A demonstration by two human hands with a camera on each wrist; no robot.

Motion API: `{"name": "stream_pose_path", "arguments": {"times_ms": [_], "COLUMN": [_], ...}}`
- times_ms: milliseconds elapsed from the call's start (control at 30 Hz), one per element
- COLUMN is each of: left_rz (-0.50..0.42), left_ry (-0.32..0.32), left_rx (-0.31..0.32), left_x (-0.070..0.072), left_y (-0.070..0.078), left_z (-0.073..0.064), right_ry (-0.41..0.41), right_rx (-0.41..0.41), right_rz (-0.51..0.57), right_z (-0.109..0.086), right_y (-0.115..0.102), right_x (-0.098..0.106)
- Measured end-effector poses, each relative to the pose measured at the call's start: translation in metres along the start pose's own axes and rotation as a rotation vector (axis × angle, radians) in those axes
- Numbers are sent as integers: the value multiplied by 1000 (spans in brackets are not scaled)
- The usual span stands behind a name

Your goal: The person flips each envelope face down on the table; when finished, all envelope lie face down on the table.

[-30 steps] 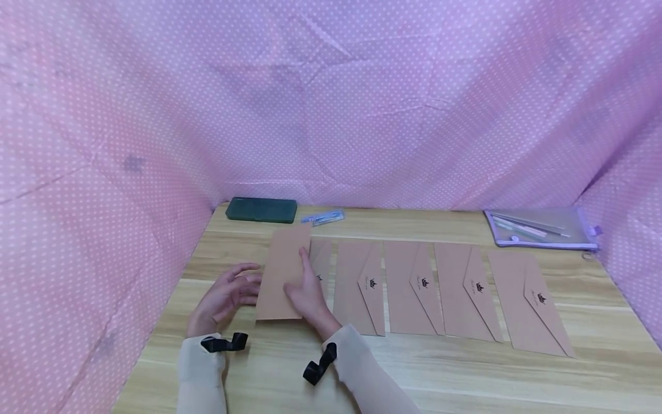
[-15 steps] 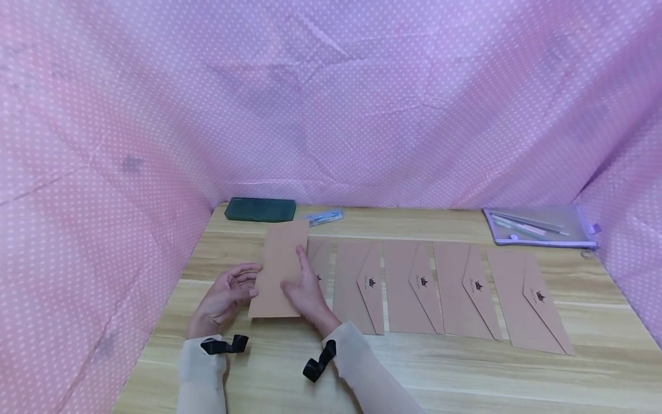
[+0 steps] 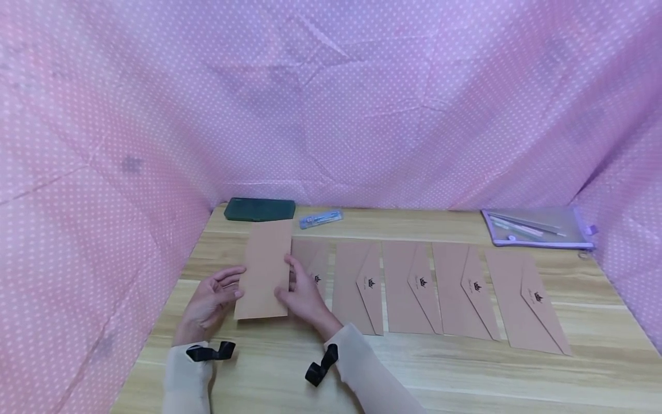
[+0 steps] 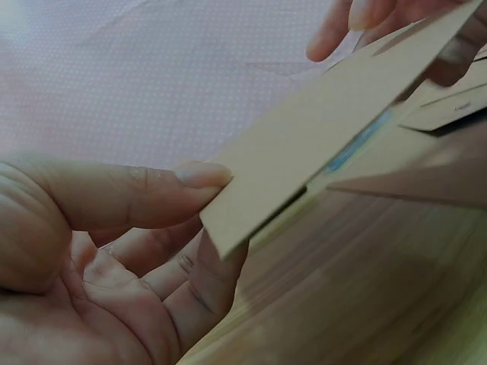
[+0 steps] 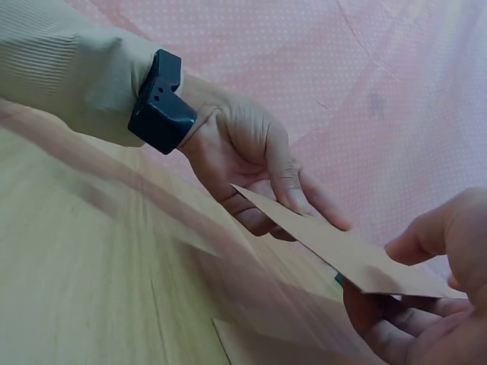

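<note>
The envelope [image 3: 265, 270] is held up over the left part of the desk [image 3: 269, 368], between the desk's left edge and a row of five envelopes [image 3: 398, 287]. Both arms are stretched in from the near side. The left arm is pointed almost straight at the far edge, and the right arm is slanted to the left.

One long side of the envelope is pinched by the left hand [image 3: 209, 296], and the other long side is pinched by the right hand [image 3: 305, 293]. On each hand only a thin gap is left between thumb and fingers, and it is filled by the paper.

From the head, the left fingers are partly hidden by the envelope. In the left wrist view, the left thumb is seen laid on top near a corner, with fingertips tucked below. In the right wrist view, the envelope is seen nearly edge-on, and the right fingers are seen curled under it.

Only from the head are the green case [image 3: 260, 210] at the far left corner and the pouch [image 3: 532, 224] at the far right corner clearly shown.
</note>
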State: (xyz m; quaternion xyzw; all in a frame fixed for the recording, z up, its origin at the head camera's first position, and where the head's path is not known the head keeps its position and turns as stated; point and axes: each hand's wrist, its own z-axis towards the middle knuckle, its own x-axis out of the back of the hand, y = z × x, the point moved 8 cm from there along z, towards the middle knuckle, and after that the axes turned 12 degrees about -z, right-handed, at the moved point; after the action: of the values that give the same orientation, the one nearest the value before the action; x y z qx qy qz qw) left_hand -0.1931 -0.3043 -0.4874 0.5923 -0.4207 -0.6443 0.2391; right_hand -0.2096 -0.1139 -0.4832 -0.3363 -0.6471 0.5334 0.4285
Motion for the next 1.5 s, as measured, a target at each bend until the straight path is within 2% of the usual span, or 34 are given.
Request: {"name": "stream_pose_path", "arguments": {"times_ms": [100, 267, 467, 600, 700, 833, 1000, 1100, 1333, 1500], "left_rz": [-6, -2, 38, 145, 248, 394, 483, 518, 679, 708], "left_ry": [25, 33, 52, 114, 198, 271, 293, 299, 321, 308], "left_rx": [-2, 9, 58, 110, 155, 205, 234, 223, 210, 205], "left_x": [7, 17, 28, 38, 46, 55, 56, 55, 56, 55], "left_y": [4, 12, 17, 17, 17, 18, 19, 21, 29, 30], "left_z": [-4, -6, -12, -17, -19, -18, -13, -12, -12, -13], "right_ry": [-32, -34, -34, -38, -42, -35, -28, -38, -38, -39], "right_rx": [5, 28, 55, 33, 5, -31, -42, -40, -11, 7], "right_rz": [-40, -148, -222, -257, -282, -315, -394, -431, -560, -606], "right_z": [-3, -5, -5, -4, -3, 0, 2, 4, 4, 5], "right_y": [0, -1, -1, 3, 4, 3, 0, -1, -4, -5], "right_x": [-5, -10, -23, -33, -40, -44, -44, -43, -42, -43]}}
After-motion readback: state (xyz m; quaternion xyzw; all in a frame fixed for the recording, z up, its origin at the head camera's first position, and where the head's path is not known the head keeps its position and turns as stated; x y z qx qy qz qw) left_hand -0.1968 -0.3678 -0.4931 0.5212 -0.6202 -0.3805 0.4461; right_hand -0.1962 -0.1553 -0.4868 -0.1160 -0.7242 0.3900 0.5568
